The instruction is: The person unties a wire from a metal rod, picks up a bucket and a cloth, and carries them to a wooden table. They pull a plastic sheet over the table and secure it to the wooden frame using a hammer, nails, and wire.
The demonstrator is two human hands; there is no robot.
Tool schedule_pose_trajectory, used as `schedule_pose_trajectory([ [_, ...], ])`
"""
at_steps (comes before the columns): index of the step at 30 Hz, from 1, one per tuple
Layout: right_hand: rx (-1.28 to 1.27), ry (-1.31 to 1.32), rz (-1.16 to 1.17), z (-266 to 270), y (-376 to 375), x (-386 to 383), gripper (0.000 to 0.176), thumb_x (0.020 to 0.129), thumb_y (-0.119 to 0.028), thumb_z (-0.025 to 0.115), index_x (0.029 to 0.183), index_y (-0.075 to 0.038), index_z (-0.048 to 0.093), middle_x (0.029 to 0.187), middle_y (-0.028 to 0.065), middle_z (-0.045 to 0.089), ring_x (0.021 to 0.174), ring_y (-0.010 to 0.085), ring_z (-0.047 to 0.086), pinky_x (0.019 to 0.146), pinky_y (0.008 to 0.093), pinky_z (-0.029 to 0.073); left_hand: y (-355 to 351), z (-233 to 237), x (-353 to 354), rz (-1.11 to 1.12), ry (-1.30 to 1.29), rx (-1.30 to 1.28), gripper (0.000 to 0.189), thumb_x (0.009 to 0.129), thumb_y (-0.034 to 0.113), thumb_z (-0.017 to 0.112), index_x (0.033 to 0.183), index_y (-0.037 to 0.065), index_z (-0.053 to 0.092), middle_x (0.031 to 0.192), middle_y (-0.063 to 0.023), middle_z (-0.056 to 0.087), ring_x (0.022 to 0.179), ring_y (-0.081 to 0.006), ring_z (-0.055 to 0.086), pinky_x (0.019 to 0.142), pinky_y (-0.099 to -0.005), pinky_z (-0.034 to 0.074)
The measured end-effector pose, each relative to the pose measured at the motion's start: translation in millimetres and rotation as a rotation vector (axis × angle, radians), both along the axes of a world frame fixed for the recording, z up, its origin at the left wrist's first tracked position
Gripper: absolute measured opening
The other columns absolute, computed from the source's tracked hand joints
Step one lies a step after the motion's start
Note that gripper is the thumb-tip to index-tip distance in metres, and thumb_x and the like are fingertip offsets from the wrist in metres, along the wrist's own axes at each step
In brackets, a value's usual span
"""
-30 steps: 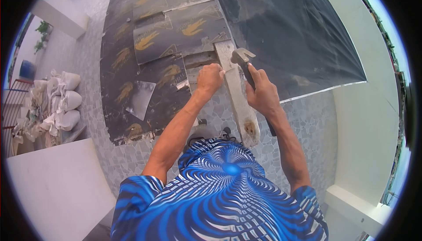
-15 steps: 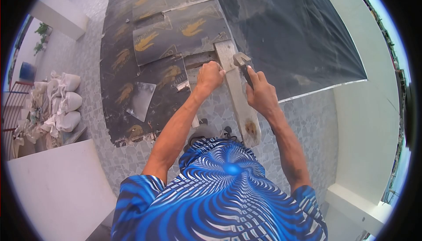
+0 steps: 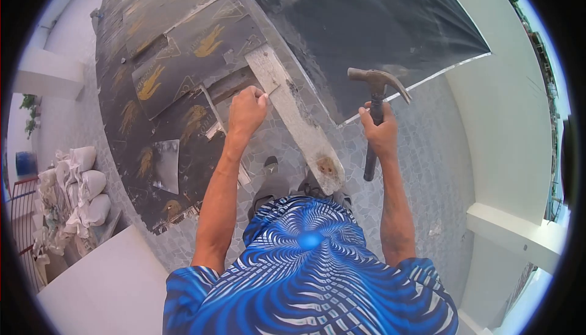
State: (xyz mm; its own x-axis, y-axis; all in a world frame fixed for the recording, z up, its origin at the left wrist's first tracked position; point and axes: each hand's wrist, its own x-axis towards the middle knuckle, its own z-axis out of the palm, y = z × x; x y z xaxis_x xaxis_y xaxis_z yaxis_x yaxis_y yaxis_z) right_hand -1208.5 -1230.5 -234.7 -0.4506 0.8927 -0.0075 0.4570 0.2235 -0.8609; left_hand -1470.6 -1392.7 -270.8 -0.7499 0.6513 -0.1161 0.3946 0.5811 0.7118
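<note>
My right hand (image 3: 381, 130) is closed around the black handle of a claw hammer (image 3: 377, 80). The hammer stands raised to the right of a weathered wooden beam (image 3: 299, 124), its head apart from the wood. At the beam's left edge, my left hand (image 3: 248, 114) is closed in a pinch. A thin piece that looks like a nail (image 3: 274, 90) shows at its thumb, against the beam; most of it is hidden or too small to make out. The beam lies lengthwise, its near end just in front of my legs.
Dark printed boards (image 3: 177, 60) lie to the left of the beam, with a loose light sheet (image 3: 166, 165) on them. A black tarp (image 3: 378, 23) spreads at the right. Filled white sacks (image 3: 91, 182) are piled at the far left, and a pale wall (image 3: 506, 91) runs along the right.
My right hand has lifted the hammer away from the beam, to the right. My left hand stays pinched at the beam. The whole view has turned and shifted.
</note>
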Motion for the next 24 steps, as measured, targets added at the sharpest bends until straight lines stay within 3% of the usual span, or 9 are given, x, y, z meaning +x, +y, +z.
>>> schedule_pose_trajectory([
  [1, -0.259, 0.018, -0.036, -11, 19, 21, 0.019, 0.088, -0.011, 0.068, 0.104, -0.001, 0.064, 0.075, 0.0014, 0.059, 0.064, 0.0108, 0.057, 0.057, 0.0288, 0.047, -2, -1, 4, 0.003, -0.051, 0.003, 0.020, 0.090, 0.019, 0.064, 0.092, 0.000, 0.069, 0.082, -0.0198, 0.071, 0.081, -0.0342, 0.071, 0.076, -0.0423, 0.053],
  [2, -0.409, 0.120, -0.084, -29, 38, 43, 0.019, 0.087, -0.011, 0.069, 0.103, -0.001, 0.065, 0.075, 0.0022, 0.059, 0.063, 0.0122, 0.058, 0.057, 0.0297, 0.048, -5, 3, 10, 0.013, -0.096, 0.005, 0.019, 0.092, 0.018, 0.062, 0.094, 0.000, 0.067, 0.081, -0.0190, 0.071, 0.080, -0.0316, 0.071, 0.074, -0.0407, 0.053],
  [4, -0.702, 0.347, -0.162, -82, 77, 85, 0.020, 0.085, -0.012, 0.070, 0.101, -0.001, 0.066, 0.073, 0.0037, 0.061, 0.062, 0.0151, 0.059, 0.058, 0.0315, 0.049, -13, 6, 29, 0.061, -0.116, 0.071, 0.021, 0.096, 0.020, 0.060, 0.100, 0.000, 0.064, 0.077, -0.0085, 0.069, 0.071, -0.0154, 0.066, 0.067, -0.0316, 0.050],
  [8, -0.918, 0.458, -0.418, -223, 134, 141, 0.027, 0.085, -0.007, 0.067, 0.111, 0.002, 0.062, 0.084, 0.0078, 0.061, 0.076, 0.0186, 0.063, 0.064, 0.0344, 0.055, -36, 19, 76, 0.150, -0.326, 0.151, 0.015, 0.099, 0.017, 0.054, 0.097, 0.002, 0.057, 0.075, -0.0015, 0.060, 0.059, -0.0068, 0.051, 0.054, -0.0242, 0.040],
  [9, -0.999, 0.475, -0.476, -267, 146, 153, 0.033, 0.086, -0.005, 0.067, 0.117, 0.002, 0.059, 0.093, 0.0098, 0.062, 0.084, 0.0211, 0.064, 0.068, 0.0353, 0.056, -45, 16, 91, 0.251, -0.414, 0.181, 0.013, 0.099, 0.016, 0.052, 0.098, 0.004, 0.056, 0.074, -0.0007, 0.058, 0.055, -0.0049, 0.045, 0.050, -0.0224, 0.036],
  [12, -1.071, 0.477, -0.541, -344, 158, 156, 0.030, 0.086, -0.002, 0.065, 0.116, 0.000, 0.061, 0.101, 0.0120, 0.062, 0.090, 0.0226, 0.065, 0.074, 0.0372, 0.057, -72, 13, 144, 0.579, -0.700, 0.286, 0.006, 0.099, 0.014, 0.049, 0.099, 0.009, 0.052, 0.072, -0.0009, 0.053, 0.046, -0.0016, 0.032, 0.041, -0.0185, 0.023],
  [16, -0.959, 0.259, -0.383, -420, 164, 154, 0.042, 0.084, -0.006, 0.068, 0.125, -0.003, 0.061, 0.114, 0.0106, 0.060, 0.096, 0.0201, 0.062, 0.082, 0.0373, 0.055, -79, 9, 203, 0.797, -0.834, 0.431, 0.014, 0.098, 0.024, 0.048, 0.091, 0.012, 0.046, 0.069, 0.0018, 0.044, 0.042, -0.0032, 0.027, 0.036, -0.0196, 0.022],
  [20, -0.945, 0.085, -0.161, -467, 174, 134, 0.041, 0.082, -0.007, 0.068, 0.123, -0.004, 0.065, 0.103, 0.0050, 0.061, 0.089, 0.0149, 0.059, 0.077, 0.0289, 0.050, -80, 2, 242, 0.958, -0.942, 0.430, 0.014, 0.096, 0.025, 0.046, 0.088, 0.013, 0.043, 0.067, 0.0014, 0.041, 0.041, -0.0039, 0.025, 0.036, -0.0197, 0.022],
  [24, -0.818, 0.058, -0.193, -490, 185, 92, 0.040, 0.081, -0.007, 0.068, 0.121, -0.004, 0.067, 0.097, 0.0028, 0.060, 0.077, 0.0117, 0.057, 0.071, 0.0246, 0.049, -70, 1, 258, 1.036, -0.861, 0.403, 0.013, 0.096, 0.023, 0.043, 0.088, 0.013, 0.043, 0.065, 0.0005, 0.041, 0.040, -0.0045, 0.024, 0.035, -0.0201, 0.021],
])
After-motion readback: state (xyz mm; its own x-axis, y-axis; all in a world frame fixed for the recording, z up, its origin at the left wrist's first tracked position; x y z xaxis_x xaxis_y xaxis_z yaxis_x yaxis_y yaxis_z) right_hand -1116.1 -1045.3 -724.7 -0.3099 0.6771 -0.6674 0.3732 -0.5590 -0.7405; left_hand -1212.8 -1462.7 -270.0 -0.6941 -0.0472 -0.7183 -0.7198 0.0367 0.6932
